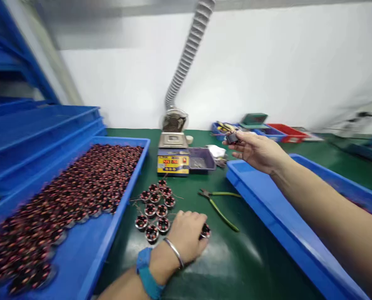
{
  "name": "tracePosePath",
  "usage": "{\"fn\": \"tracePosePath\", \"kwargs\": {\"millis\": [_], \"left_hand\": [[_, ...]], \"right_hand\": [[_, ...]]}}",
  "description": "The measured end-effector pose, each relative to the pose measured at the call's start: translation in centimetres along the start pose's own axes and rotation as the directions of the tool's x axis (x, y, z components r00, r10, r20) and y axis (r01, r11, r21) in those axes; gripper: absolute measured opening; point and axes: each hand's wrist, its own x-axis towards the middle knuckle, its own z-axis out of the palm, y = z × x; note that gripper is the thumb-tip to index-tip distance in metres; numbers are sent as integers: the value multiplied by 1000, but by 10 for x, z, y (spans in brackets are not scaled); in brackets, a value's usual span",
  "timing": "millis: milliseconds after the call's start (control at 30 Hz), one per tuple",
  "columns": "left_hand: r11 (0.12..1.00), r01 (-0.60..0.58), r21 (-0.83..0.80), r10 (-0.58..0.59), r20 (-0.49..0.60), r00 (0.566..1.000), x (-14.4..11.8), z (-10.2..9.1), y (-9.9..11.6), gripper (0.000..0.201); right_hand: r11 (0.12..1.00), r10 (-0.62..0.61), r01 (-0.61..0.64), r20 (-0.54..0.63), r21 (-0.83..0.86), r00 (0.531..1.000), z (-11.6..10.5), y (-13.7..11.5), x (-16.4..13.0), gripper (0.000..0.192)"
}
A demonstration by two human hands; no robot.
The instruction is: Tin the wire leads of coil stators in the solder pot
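Observation:
My left hand (pixel 187 233), with a blue watch and a silver bangle at its wrist, rests low over the green table. Its fingers curl round a small wound motor stator (pixel 205 231), black with copper-coloured windings. My right hand (pixel 256 149) is raised over the far end of the right-hand blue tray. Between its thumb and fingers it pinches another stator (pixel 232 138), seen side-on with thin wire ends sticking out. Just left of my left hand, several stators (pixel 155 209) stand grouped on the table, some with loose wire leads. Green-handled cutting pliers (pixel 215 202) lie open between my hands.
On the left, a blue tray (pixel 111 237) holds many stators; stacked blue trays (pixel 42 125) stand behind. A solder pot with digital display (pixel 173 160) sits under a flexible duct (pixel 189 50), beside a dark bin (pixel 201 158). A blue tray (pixel 267 204) lies right; a red bin (pixel 287 132) stands behind.

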Motion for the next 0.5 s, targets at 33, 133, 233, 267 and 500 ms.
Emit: {"fn": "tracePosePath", "kwargs": {"millis": [33, 133, 233, 267, 500], "left_hand": [[1000, -11, -11, 11, -3, 1000, -1, 4, 0, 37], [997, -64, -33, 62, -68, 996, -2, 16, -4, 42], [991, -132, -20, 124, -231, 965, -2, 23, -5, 46], [987, -158, -7, 147, -321, 935, -4, 24, -3, 48], [954, -299, 31, 253, -620, 743, -17, 24, 16, 24]], "right_hand": [[1000, 4, -5, -53, -20, 999, -20, 3, -14, 58], [988, 24, -65, -278, -139, 960, -79, 11, -56, 60], [927, 1, -211, -560, -310, 828, -143, 20, -103, 55], [884, -19, -290, -648, -367, 761, -164, 24, -120, 51], [480, 13, -735, -834, -479, 552, -239, 71, -215, 37]]}}
